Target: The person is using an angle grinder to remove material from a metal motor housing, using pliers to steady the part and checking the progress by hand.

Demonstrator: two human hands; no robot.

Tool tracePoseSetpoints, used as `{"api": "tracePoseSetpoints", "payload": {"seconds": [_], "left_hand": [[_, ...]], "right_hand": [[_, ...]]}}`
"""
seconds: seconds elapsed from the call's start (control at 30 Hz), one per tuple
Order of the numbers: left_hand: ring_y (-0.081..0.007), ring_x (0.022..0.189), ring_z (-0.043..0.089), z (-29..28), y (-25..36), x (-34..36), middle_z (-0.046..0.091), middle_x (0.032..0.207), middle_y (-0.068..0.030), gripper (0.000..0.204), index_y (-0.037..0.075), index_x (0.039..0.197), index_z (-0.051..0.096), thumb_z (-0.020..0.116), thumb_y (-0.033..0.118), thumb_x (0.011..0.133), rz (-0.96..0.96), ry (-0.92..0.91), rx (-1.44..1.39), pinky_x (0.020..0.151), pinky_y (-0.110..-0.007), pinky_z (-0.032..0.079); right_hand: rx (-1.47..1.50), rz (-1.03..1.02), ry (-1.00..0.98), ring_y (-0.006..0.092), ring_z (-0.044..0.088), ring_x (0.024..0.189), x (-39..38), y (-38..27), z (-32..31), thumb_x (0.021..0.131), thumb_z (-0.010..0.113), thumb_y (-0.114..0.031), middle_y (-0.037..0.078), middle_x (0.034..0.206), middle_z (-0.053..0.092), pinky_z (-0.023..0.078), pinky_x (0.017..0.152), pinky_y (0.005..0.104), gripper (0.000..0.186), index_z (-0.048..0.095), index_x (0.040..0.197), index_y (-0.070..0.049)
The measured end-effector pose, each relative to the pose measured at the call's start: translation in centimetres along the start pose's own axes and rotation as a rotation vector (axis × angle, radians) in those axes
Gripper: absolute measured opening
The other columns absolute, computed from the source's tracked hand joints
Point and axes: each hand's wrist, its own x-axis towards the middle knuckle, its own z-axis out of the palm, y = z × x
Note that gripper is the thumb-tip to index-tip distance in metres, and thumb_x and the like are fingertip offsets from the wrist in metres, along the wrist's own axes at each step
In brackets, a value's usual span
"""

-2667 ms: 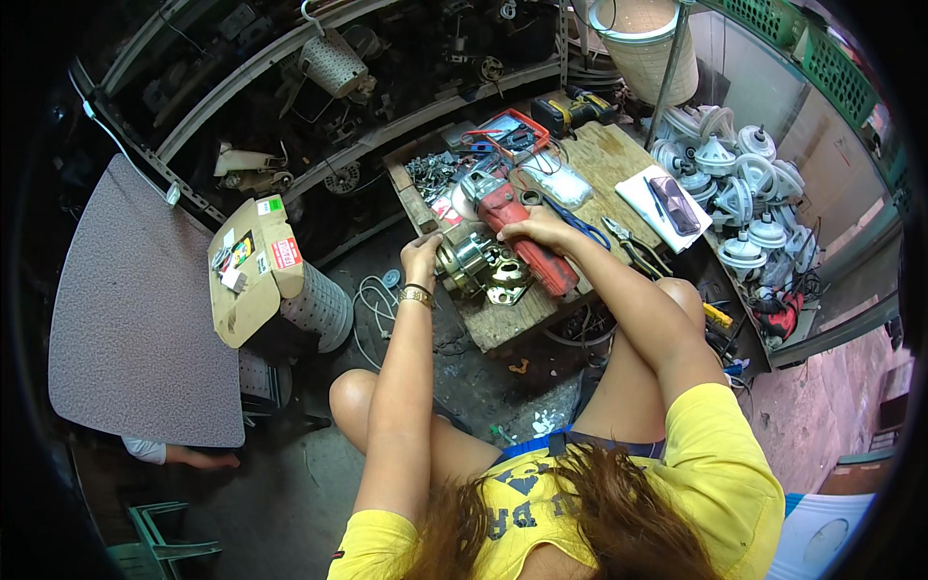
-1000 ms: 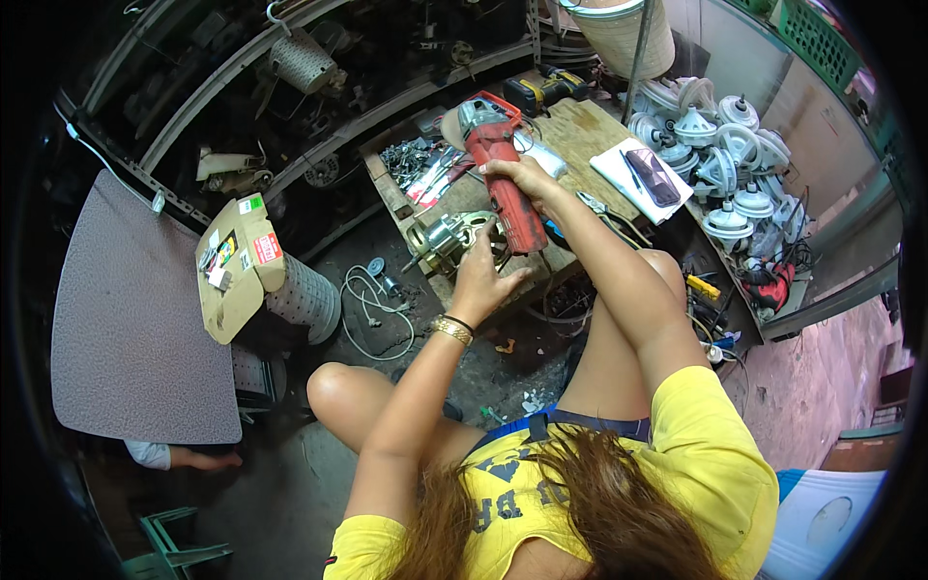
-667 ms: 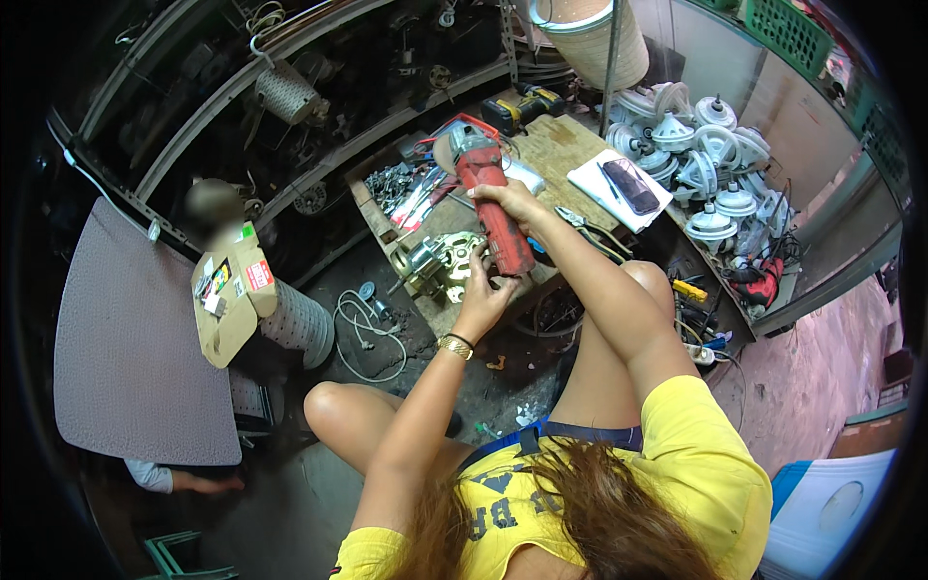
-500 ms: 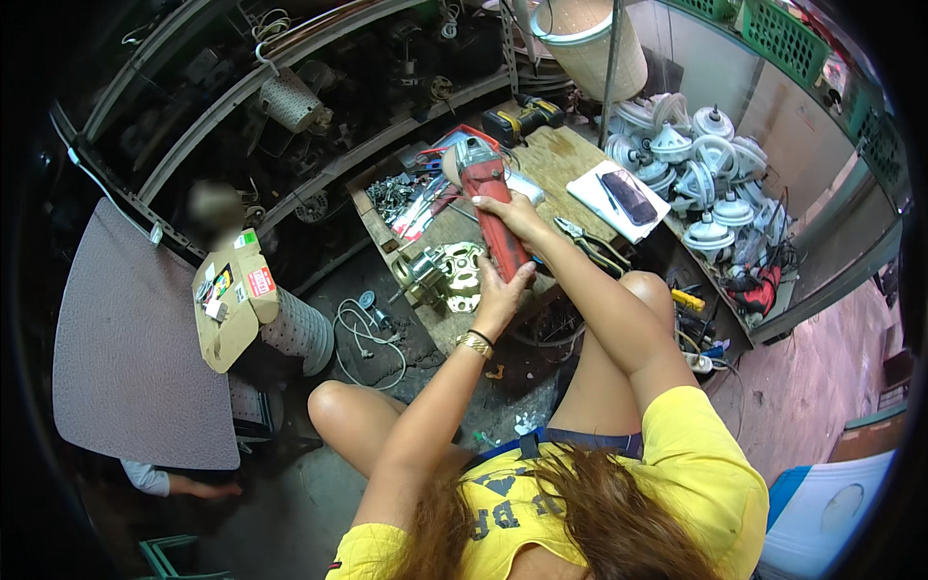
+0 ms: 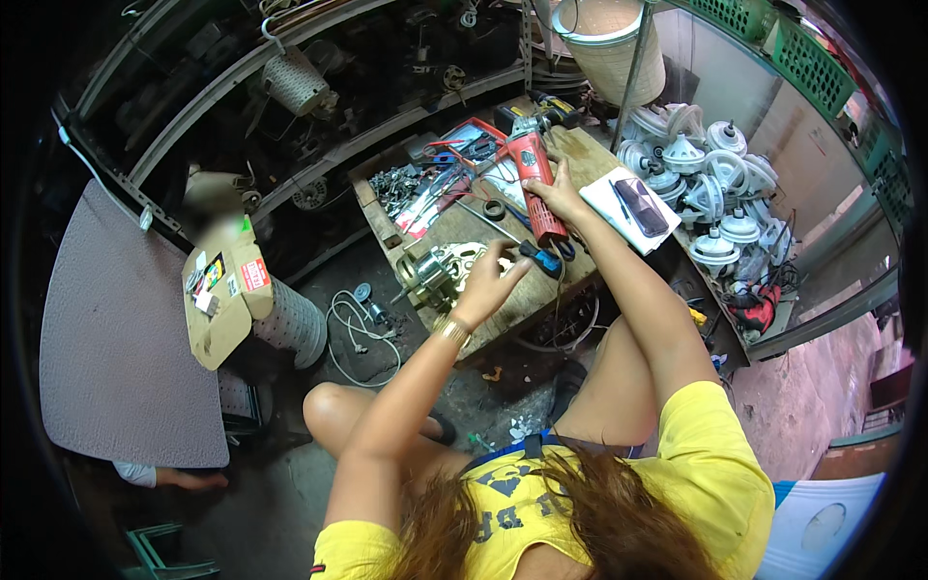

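Note:
A red angle grinder (image 5: pixel 535 179) lies along the right part of the wooden bench (image 5: pixel 464 229), its metal head pointing to the far side. Around its body my right hand (image 5: pixel 561 196) is closed, thumb on top. My left hand (image 5: pixel 490 287) is empty over the bench's near part, fingers apart. Just beyond its fingertips lies a screwdriver with a blue and black handle (image 5: pixel 543 259), its shaft pointing far left. Left of that hand sits a metal motor (image 5: pixel 430 275) with a shaft, and a pierced gold-coloured plate (image 5: pixel 471 259) is partly hidden behind the hand.
Small hardware (image 5: pixel 394 188) and a dark ring (image 5: pixel 494 209) lie on the bench. A phone (image 5: pixel 642 207) rests on white paper at the right, near piled white fan motors (image 5: pixel 715 184). An opened cardboard box (image 5: pixel 220 329) stands left. Another person's hand (image 5: pixel 193 478) shows below a grey panel (image 5: pixel 135 338).
The grinder has moved away from me and down onto the bench. My left hand has let go of it and drawn back; my right hand still grips it. The view has shifted slightly.

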Motion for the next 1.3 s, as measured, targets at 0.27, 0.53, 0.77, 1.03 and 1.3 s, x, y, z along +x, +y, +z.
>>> {"api": "tracePoseSetpoints", "payload": {"seconds": [0.27,0.53,0.77,1.03,1.3], "left_hand": [[-0.0255,0.103,0.051,-10.3,-2.2,-8.0,0.055,0.108,-0.0119,0.039,0.001,0.116,0.055,0.067,0.009,0.079,-0.05,0.75,0.225,0.094,-0.037,0.04],[-0.0261,0.105,0.052,-15.3,-4.7,-6.5,0.055,0.109,-0.0132,0.037,0.001,0.115,0.056,0.066,0.013,0.081,-0.087,0.741,0.255,0.095,-0.038,0.04],[-0.0247,0.101,0.055,-16.4,-6.8,-6.6,0.057,0.105,-0.0118,0.03,0.0,0.109,0.059,0.066,0.012,0.082,-0.15,0.741,0.187,0.092,-0.036,0.043],[-0.021,0.089,0.057,-13.6,-5.6,-6.5,0.057,0.098,-0.0109,0.026,-0.002,0.098,0.061,0.068,0.017,0.081,-0.25,0.661,0.215,0.082,-0.033,0.046],[-0.0284,0.097,0.052,-11.8,-6.1,-7.0,0.057,0.101,-0.0117,0.03,0.003,0.099,0.063,0.072,0.025,0.079,-0.252,0.583,0.295,0.088,-0.039,0.042]], "right_hand": [[-0.833,0.308,0.2,0.0396,0.048,0.124,5.0,2.2,0.2,0.074,0.074,-0.039,0.023,0.137,0.042,0.041,0.1,0.047,0.092,0.02,0.146,-0.02],[-0.979,0.366,0.304,0.0443,0.048,0.12,7.2,5.6,0.9,0.076,0.074,-0.035,0.023,0.133,0.042,0.039,0.096,0.0572,0.083,0.025,0.14,-0.017],[-1.048,0.367,0.35,0.0421,0.048,0.12,7.4,5.8,1.7,0.075,0.075,-0.038,0.021,0.132,0.043,0.038,0.093,0.0579,0.077,0.031,0.133,-0.013],[-1.213,-0.075,0.237,0.0386,0.05,0.118,4.6,4.5,2.2,0.078,0.072,-0.034,0.016,0.126,0.052,0.044,0.091,0.0524,0.058,0.047,0.123,-0.006],[-1.413,-0.134,-0.286,0.0341,0.054,0.108,-2.2,3.3,2.6,0.081,0.061,-0.021,0.012,0.09,0.07,0.043,0.089,0.0483,0.024,0.068,0.097,-0.004]]}}
